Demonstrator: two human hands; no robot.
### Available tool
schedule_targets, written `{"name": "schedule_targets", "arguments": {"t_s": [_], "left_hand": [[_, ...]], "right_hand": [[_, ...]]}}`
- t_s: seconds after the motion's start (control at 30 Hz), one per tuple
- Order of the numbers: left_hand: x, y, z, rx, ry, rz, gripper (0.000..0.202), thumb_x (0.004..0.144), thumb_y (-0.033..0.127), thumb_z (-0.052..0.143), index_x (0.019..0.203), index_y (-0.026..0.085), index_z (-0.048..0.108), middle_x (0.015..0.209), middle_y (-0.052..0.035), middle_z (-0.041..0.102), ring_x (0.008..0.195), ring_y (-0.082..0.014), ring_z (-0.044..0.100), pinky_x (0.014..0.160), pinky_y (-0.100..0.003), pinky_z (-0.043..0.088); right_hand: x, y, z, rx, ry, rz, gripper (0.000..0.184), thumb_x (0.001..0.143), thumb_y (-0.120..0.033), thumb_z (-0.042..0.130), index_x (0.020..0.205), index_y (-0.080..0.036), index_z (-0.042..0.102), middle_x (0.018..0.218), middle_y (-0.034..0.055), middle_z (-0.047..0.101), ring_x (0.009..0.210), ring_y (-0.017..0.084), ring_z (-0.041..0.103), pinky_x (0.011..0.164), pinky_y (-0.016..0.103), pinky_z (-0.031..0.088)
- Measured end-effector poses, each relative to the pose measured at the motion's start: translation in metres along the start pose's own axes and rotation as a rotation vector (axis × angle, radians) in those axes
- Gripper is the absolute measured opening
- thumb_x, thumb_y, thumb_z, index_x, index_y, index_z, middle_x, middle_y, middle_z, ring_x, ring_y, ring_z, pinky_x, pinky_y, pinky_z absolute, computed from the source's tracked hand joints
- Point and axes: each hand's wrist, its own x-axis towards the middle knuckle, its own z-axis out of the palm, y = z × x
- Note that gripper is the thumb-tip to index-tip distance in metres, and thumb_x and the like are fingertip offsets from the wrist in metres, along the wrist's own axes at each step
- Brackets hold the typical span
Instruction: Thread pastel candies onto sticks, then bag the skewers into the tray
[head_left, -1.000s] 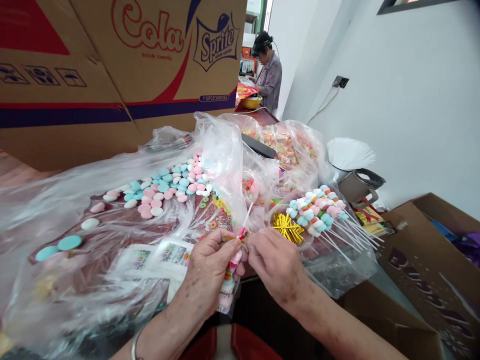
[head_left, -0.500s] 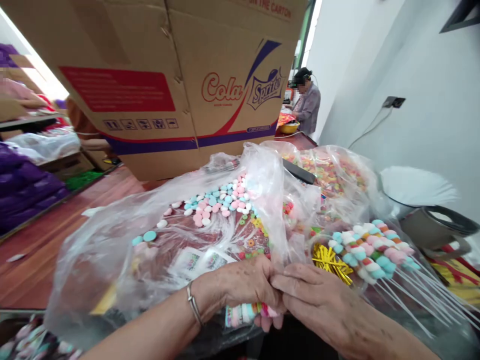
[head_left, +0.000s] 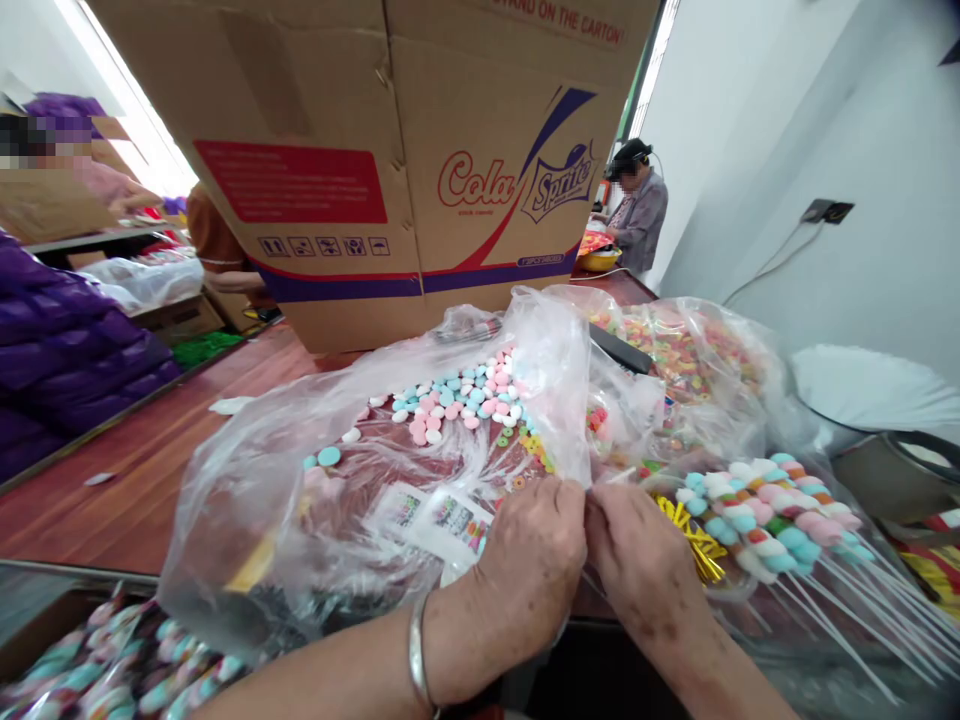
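My left hand [head_left: 529, 565], with a silver bangle at the wrist, and my right hand [head_left: 645, 560] meet fingertip to fingertip above the table's front edge. Both are closed in a pinch. A clear candy packet seen in the left hand half a second ago is now mostly hidden behind it. What the right fingertips pinch is hidden. Beside the right hand lie gold twist ties [head_left: 694, 540] and marshmallow skewers [head_left: 772, 515] on white sticks. Left of my hands, printed white sachets [head_left: 442, 520] rest on clear plastic sheeting [head_left: 247, 480].
Pastel candies [head_left: 457, 395] and a bag of gummy candy [head_left: 690, 345] lie farther back. A big carton [head_left: 420, 230] stands behind them. At lower left a box holds wrapped marshmallow candies [head_left: 127, 665]. A grey pot [head_left: 885, 475] is at right; co-workers are in the background.
Both hands have risen slightly, and their fingertips are now pinched upward together. The candy packet that hung below the left hand has gone out of sight. The view has turned a little left.
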Motion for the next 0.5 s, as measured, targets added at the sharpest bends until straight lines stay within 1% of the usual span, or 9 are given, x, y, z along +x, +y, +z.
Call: {"name": "schedule_targets", "arguments": {"t_s": [0.07,0.13,0.17,0.2,0.27,0.3,0.33,0.4,0.5], "left_hand": [[-0.010,0.002,0.003,0.079,0.199,0.233,0.026,0.087,0.003,0.044,0.101,0.015,0.061,0.099,-0.0160,0.066,0.092,-0.0286,0.059,0.086,-0.047,0.047],[-0.021,0.005,0.003,-0.041,0.260,0.343,0.020,0.090,0.010,0.050,0.106,0.017,0.059,0.099,-0.0137,0.066,0.090,-0.0258,0.060,0.086,-0.044,0.047],[-0.024,0.006,0.003,-0.186,0.235,0.274,0.017,0.092,0.015,0.052,0.108,0.018,0.058,0.096,-0.0116,0.066,0.087,-0.0238,0.060,0.083,-0.041,0.048],[-0.026,0.007,0.001,-0.363,0.204,0.125,0.016,0.094,0.021,0.052,0.109,0.019,0.057,0.094,-0.0096,0.067,0.084,-0.0219,0.061,0.080,-0.038,0.049],[-0.022,0.009,-0.008,-0.752,0.198,-0.267,0.024,0.097,0.035,0.049,0.115,0.019,0.056,0.094,-0.0080,0.068,0.084,-0.0205,0.063,0.078,-0.034,0.050],[-0.018,0.009,-0.016,-0.926,0.222,-0.420,0.032,0.098,0.043,0.048,0.117,0.019,0.056,0.095,-0.0081,0.070,0.087,-0.0211,0.064,0.079,-0.033,0.050],[-0.013,0.009,-0.025,-1.081,0.257,-0.485,0.040,0.097,0.051,0.047,0.116,0.018,0.058,0.094,-0.0084,0.071,0.089,-0.0225,0.065,0.081,-0.034,0.050],[-0.005,0.005,-0.045,-1.283,0.203,-0.383,0.054,0.092,0.065,0.044,0.106,0.018,0.066,0.082,-0.0081,0.073,0.086,-0.0264,0.066,0.078,-0.037,0.050],[-0.006,-0.004,-0.064,-1.175,-0.118,-0.261,0.060,0.089,0.068,0.048,0.079,0.016,0.075,0.063,-0.0096,0.070,0.077,-0.0283,0.065,0.079,-0.040,0.050]], "right_hand": [[0.012,0.001,0.003,0.223,0.023,0.201,0.018,0.094,-0.025,0.049,0.080,-0.020,0.059,0.069,0.0017,0.063,0.061,0.017,0.059,0.057,0.027,0.044],[0.023,-0.006,0.001,0.426,0.053,0.403,0.019,0.093,-0.028,0.050,0.076,-0.021,0.057,0.065,-0.0013,0.061,0.056,0.014,0.057,0.053,0.023,0.044],[0.026,-0.012,-0.002,0.498,0.056,0.469,0.020,0.092,-0.028,0.050,0.074,-0.021,0.056,0.063,-0.0024,0.060,0.054,0.013,0.056,0.051,0.022,0.043],[0.028,-0.019,-0.004,0.550,0.059,0.493,0.021,0.091,-0.029,0.051,0.072,-0.021,0.056,0.062,-0.0030,0.059,0.054,0.013,0.056,0.051,0.022,0.043],[0.028,-0.035,-0.006,0.605,0.044,0.429,0.021,0.090,-0.028,0.051,0.072,-0.021,0.058,0.063,-0.0022,0.061,0.055,0.013,0.057,0.053,0.022,0.045],[0.026,-0.041,-0.006,0.622,0.027,0.378,0.021,0.090,-0.028,0.051,0.072,-0.021,0.059,0.064,-0.0018,0.062,0.056,0.013,0.057,0.055,0.022,0.046],[0.024,-0.045,-0.006,0.640,0.009,0.341,0.021,0.090,-0.027,0.051,0.072,-0.021,0.059,0.062,-0.0019,0.061,0.055,0.013,0.057,0.055,0.022,0.046],[0.021,-0.048,-0.004,0.679,-0.022,0.350,0.021,0.090,-0.026,0.050,0.072,-0.021,0.059,0.059,-0.0032,0.058,0.052,0.012,0.055,0.052,0.021,0.045],[0.020,-0.043,-0.001,0.696,-0.010,0.448,0.020,0.090,-0.027,0.051,0.072,-0.021,0.057,0.059,-0.0038,0.057,0.053,0.012,0.054,0.051,0.020,0.044]]}}
